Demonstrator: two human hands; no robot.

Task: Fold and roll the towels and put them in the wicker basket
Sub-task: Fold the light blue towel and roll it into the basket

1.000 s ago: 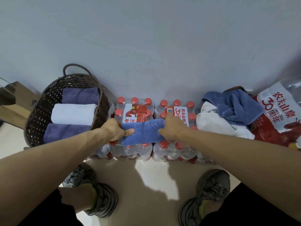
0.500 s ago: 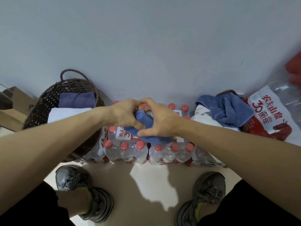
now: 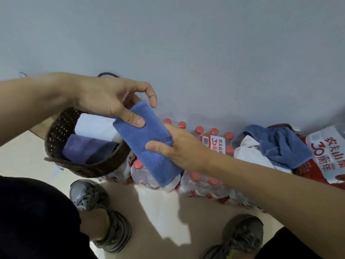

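A rolled blue towel (image 3: 147,144) is lifted in the air above the bottle packs, slanting from upper left to lower right. My left hand (image 3: 112,101) holds its upper end, thumb pressed on top. My right hand (image 3: 179,148) grips its middle from the right side. The dark wicker basket (image 3: 87,167) stands at the left, just below the towel's upper end. Inside it lie a rolled purple towel (image 3: 84,150) and a rolled white towel (image 3: 93,124).
Shrink-wrapped packs of red-capped water bottles (image 3: 211,182) stand along the wall under my hands. A pile of loose towels, a blue one (image 3: 280,144) over a white one (image 3: 252,157), lies at the right beside a large water-bottle pack (image 3: 328,152). My shoes (image 3: 100,214) stand on the floor.
The blue towel has been lifted off the bottle packs and swung left towards the basket. Both hands moved up with it, and the view has shifted.
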